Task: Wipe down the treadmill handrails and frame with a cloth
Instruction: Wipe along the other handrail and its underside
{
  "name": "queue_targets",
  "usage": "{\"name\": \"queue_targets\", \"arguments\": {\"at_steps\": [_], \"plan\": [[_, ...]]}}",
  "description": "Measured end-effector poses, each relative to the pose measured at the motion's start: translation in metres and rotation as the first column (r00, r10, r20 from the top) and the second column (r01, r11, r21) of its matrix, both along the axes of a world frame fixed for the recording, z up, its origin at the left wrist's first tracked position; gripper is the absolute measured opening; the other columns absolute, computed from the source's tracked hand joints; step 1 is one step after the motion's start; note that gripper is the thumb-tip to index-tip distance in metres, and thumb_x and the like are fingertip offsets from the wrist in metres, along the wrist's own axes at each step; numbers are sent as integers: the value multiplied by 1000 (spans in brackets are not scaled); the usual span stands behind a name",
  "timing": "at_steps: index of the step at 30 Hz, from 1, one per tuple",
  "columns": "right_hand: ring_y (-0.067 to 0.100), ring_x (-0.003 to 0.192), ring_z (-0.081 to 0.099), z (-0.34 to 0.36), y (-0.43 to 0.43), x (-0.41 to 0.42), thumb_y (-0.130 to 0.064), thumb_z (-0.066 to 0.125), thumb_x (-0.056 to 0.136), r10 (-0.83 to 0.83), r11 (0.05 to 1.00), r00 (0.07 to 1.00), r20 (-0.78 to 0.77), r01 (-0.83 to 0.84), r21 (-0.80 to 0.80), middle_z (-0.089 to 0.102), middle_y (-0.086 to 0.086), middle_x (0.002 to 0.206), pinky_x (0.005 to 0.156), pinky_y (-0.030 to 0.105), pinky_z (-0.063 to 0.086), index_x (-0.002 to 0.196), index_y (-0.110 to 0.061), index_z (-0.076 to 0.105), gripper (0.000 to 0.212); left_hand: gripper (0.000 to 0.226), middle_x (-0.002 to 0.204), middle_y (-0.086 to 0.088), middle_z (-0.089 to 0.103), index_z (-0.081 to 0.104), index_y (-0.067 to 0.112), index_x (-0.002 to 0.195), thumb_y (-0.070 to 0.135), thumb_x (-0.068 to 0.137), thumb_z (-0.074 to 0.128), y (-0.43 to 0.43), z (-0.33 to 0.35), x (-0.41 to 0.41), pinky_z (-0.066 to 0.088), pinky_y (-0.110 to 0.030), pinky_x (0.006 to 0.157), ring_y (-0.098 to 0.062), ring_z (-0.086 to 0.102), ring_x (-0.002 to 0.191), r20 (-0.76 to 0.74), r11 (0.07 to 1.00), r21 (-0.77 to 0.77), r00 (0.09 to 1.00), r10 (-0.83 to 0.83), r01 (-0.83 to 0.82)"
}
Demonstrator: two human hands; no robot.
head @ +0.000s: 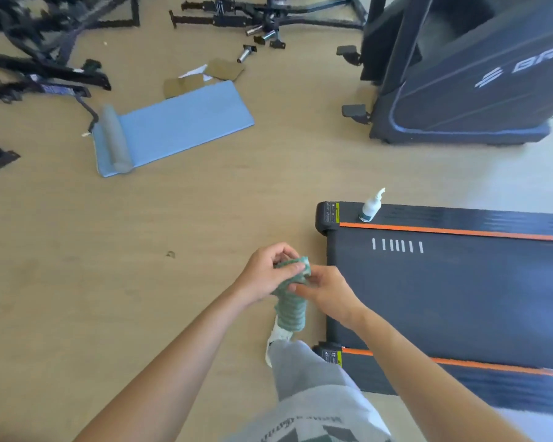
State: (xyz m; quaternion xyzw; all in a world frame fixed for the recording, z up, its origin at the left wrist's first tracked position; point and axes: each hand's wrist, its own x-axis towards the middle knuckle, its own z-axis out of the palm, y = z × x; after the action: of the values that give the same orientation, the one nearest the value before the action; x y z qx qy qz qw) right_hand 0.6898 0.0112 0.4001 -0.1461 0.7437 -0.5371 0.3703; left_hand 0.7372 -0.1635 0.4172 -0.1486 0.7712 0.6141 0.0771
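A green ribbed cloth hangs between both hands just left of the treadmill's rear end. My left hand grips the cloth's top with curled fingers. My right hand pinches the same bunched top from the right side. The treadmill deck is dark with orange side stripes and lies to the right. A white pump bottle stands on its far side rail. No handrails show in this view.
A blue mat, partly rolled at one end, lies on the wooden floor ahead. Black metal frame parts and cardboard scraps are scattered at the back. A dark folded machine stands at the upper right. My foot is under the cloth.
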Motion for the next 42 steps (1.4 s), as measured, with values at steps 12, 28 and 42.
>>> {"name": "queue_targets", "arguments": {"at_steps": [12,28,42], "plan": [[26,95,70,-6,-37,-157,-8,65,96,-543,821,810,220,568,-65,73,22,109,96,49,54,106,-4,71,13,20,68,10,58,74,24,82,40,70,75,-87,-32,-202,35,-30,61,-12,44,63,233,867,-123,863,-447,483],[33,103,73,-98,-29,-340,-12,64,96,-962,136,54,269,946,296,76,15,108,93,53,57,106,-9,73,14,12,97,-2,72,66,15,101,10,92,71,-50,-113,-522,53,-33,73,-18,68,82,411,703,417,570,-711,576],[20,95,74,-277,38,-457,-12,59,99,-918,-86,-227,324,914,395,75,7,108,79,37,63,96,-20,70,14,5,99,-7,70,64,19,93,16,96,63,68,-315,-660,55,-46,73,-25,68,84,545,764,123,600,-585,633]]}}
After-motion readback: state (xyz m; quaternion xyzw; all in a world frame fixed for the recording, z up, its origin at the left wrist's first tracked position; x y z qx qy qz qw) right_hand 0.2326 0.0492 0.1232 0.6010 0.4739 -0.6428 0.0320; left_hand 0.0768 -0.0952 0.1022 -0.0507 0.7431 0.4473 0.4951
